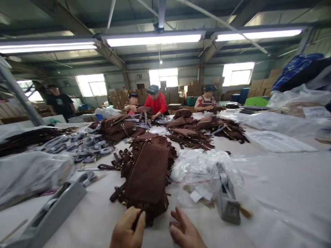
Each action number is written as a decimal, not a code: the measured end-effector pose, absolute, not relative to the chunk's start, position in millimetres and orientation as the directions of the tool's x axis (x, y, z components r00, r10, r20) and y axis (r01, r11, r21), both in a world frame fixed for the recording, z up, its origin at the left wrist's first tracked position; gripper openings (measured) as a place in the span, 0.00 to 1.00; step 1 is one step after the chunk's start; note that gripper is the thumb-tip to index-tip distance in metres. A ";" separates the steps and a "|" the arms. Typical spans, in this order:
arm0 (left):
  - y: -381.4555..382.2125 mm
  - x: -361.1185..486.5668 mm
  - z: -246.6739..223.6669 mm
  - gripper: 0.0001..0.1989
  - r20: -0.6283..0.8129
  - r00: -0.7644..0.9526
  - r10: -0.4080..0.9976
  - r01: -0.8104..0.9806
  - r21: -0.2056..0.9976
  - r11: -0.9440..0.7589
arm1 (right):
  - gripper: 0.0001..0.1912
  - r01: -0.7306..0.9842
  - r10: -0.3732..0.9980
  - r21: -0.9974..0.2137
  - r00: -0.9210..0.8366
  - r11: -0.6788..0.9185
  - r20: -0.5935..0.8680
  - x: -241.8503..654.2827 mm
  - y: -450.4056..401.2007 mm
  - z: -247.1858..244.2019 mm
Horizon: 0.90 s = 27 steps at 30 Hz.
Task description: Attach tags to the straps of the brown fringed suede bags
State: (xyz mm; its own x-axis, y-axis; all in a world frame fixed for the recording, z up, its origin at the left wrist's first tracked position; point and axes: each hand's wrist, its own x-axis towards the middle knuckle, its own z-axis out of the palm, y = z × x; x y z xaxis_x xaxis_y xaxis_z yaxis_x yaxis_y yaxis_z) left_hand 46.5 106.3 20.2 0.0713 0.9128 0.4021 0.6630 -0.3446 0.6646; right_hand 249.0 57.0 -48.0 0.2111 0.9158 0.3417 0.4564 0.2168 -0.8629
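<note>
A stack of dark brown fringed bags (147,172) lies straight in front of me, with wrist straps and gold-coloured clips sticking out on its left side. At the near end of the stack, my left hand (128,227) is closed, its thumb and fingers pinching the dark brown edge of a bag. My right hand (185,230) is held just right of the stack, fingers apart and slightly bent, with nothing in it. To the right lie clear plastic bags (192,165) and a grey tape dispenser (230,208) partly covered by plastic.
Another grey dispenser (55,213) stands at front left. Coiled grey straps (88,146) are heaped behind it. More brown bags (191,134) lie farther back. Several people work or stand beyond, including a person in red (157,101). Plastic sheeting (284,179) covers the right side.
</note>
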 end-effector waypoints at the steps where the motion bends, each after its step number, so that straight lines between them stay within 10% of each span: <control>1: 91.6 51.7 14.6 0.04 0.370 0.101 0.924 0.637 0.689 -0.346 | 0.24 0.095 0.973 -0.983 0.156 0.156 0.169 239.1 67.7 -40.6; 4: 56.3 60.5 12.0 0.03 0.173 0.393 0.903 0.539 0.753 -0.378 | 0.29 -0.557 0.988 -0.817 -0.052 -0.152 -0.148 214.9 88.8 -22.7; 8: 39.2 39.1 16.8 0.05 0.067 0.538 0.840 0.499 0.778 -0.381 | 0.28 -0.665 0.947 -0.698 -0.045 -0.267 -0.319 207.3 89.8 -24.3; 14: 64.4 -5.1 13.3 0.09 0.295 0.053 0.954 0.697 0.674 -0.247 | 0.21 -0.203 0.961 -0.975 0.240 -0.089 -0.138 222.6 84.7 -35.9; 20: 114.2 -7.9 20.0 0.13 -0.071 0.114 0.991 0.706 0.707 -0.030 | 0.13 0.556 0.911 -0.831 0.323 0.035 0.255 231.8 84.7 -14.2; 24: 139.3 -8.2 17.4 0.08 -0.231 0.159 0.960 0.628 0.774 0.083 | 0.11 0.520 0.930 -0.850 0.263 0.086 0.255 225.4 86.2 9.2; 27: 144.7 -10.7 22.9 0.12 -0.318 0.208 0.925 0.528 0.833 0.167 | 0.13 0.190 0.971 -0.974 0.179 0.124 0.159 218.5 92.1 33.4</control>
